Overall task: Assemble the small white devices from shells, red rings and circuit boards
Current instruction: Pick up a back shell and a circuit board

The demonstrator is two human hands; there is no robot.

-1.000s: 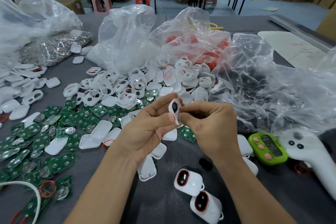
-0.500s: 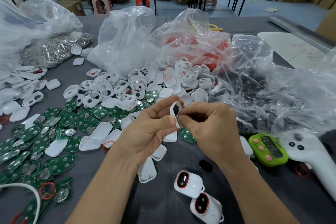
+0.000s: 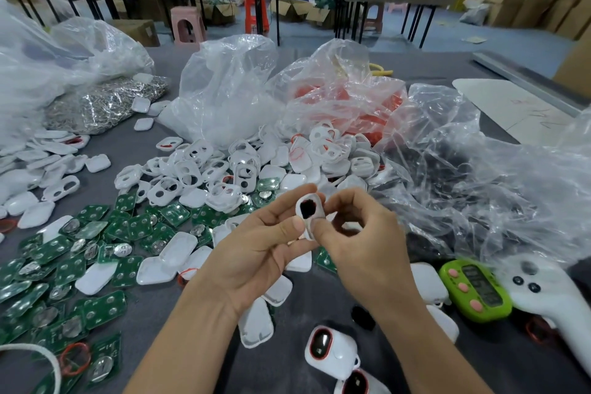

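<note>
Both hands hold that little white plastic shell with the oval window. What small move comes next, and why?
Probably the right hand presses the thin red ring snug into the window of the small white plastic shell while the left hand steadies it. Red shows at that window, and the finished white device nearby has its ring fully seated.

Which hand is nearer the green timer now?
Right. Both hands pinch the white shell; the right hand is up-left of the green timer, the left hand farther left.
</note>
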